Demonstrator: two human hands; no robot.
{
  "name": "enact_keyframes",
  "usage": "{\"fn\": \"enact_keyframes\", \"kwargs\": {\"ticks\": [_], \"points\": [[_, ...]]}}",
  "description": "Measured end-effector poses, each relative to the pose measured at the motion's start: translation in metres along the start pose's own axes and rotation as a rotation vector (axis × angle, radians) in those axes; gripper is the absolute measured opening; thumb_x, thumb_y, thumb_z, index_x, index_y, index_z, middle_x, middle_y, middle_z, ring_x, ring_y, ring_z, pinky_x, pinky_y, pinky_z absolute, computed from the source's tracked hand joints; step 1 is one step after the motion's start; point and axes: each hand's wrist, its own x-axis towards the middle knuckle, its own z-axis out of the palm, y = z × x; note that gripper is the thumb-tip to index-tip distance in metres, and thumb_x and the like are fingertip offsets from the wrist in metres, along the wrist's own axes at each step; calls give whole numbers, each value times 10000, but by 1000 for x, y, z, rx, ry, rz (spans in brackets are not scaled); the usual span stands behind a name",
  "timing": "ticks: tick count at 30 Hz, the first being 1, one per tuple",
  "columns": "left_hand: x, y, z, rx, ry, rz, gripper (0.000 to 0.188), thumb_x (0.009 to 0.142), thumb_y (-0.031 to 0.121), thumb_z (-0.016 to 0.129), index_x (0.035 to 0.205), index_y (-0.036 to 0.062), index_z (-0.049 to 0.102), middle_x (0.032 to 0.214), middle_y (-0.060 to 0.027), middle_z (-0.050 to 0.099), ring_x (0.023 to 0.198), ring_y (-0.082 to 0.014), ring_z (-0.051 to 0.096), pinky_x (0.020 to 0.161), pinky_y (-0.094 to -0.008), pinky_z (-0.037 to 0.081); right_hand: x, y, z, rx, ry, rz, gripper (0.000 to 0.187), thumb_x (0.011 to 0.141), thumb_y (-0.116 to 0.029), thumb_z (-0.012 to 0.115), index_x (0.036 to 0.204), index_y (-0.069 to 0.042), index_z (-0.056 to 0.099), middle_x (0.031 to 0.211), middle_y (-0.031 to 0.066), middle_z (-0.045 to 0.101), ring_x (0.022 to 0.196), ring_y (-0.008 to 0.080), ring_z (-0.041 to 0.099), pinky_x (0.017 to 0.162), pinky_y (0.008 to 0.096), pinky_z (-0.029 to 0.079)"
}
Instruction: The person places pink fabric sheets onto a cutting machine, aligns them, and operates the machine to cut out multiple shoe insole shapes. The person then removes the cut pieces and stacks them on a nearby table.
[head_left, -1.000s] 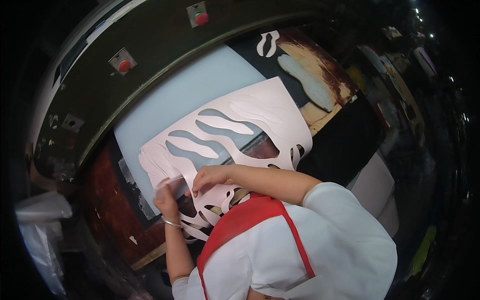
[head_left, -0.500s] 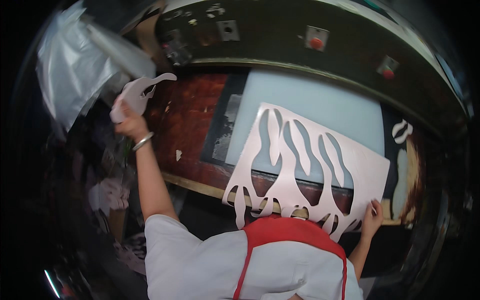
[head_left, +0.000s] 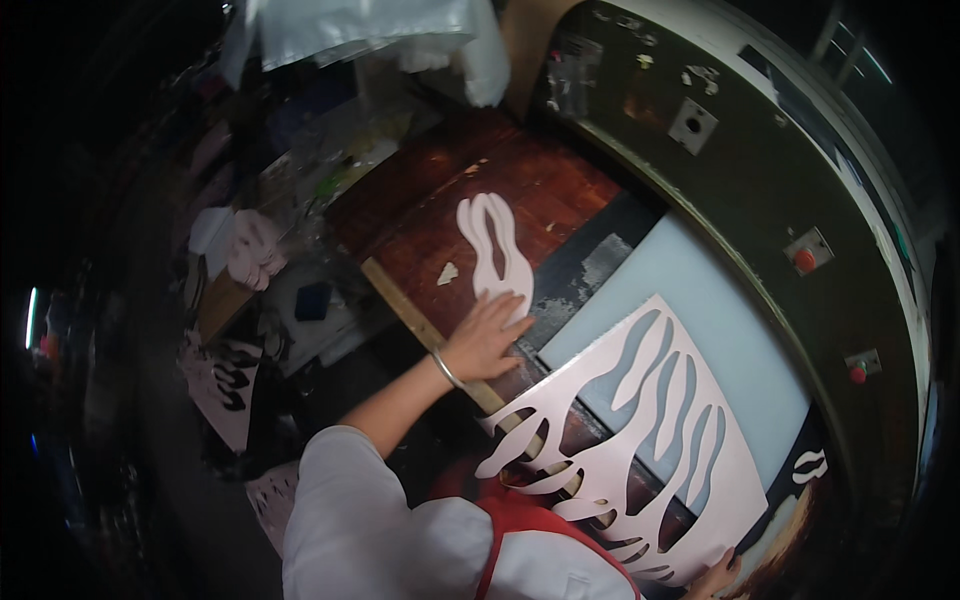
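The left hand [head_left: 487,338], fingers spread, lies on a flat, pale pink, slotted piece [head_left: 510,245] upon a reddish-brown tabletop [head_left: 420,205], while the right hand [head_left: 716,574] grips a pale pink sheet with wavy openings [head_left: 737,488].

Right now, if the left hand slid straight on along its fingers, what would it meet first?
The left hand would first meet the pink cutout it seems to touch, then probably the black strip; depth is unclear.

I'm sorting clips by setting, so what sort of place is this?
Probably a cutting workshop: there's a big dark green machine with red buttons, a pale board, and a pink sheet full of shaped holes.
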Motion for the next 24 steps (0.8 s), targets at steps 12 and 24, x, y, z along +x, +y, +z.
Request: {"fn": "enact_keyframes", "kwargs": {"ticks": [12, 24], "points": [[-103, 190, -14, -780, 154, -561, 379, 842, 313, 643, 1064, 6, 624, 879, -233, 652, 800, -366, 653, 705, -420, 512, 5, -97, 49, 171, -368, -174, 555, 874, -412, 630, 1233, 3, 548, 1073, 162, 594, 858, 262, 558, 697, 400, 477], [-337, 217, -94, -605, 895, -801, 227, 901, 200, 635, 903, -21, 584, 705, -150, 593, 628, -173, 614, 570, -310, 464, -178, -233, 65, 590, -836, -682, 534, 876, -402, 629, 1220, 0, 553, 1018, 134, 602, 827, 234, 562, 658, 381, 481]]}}
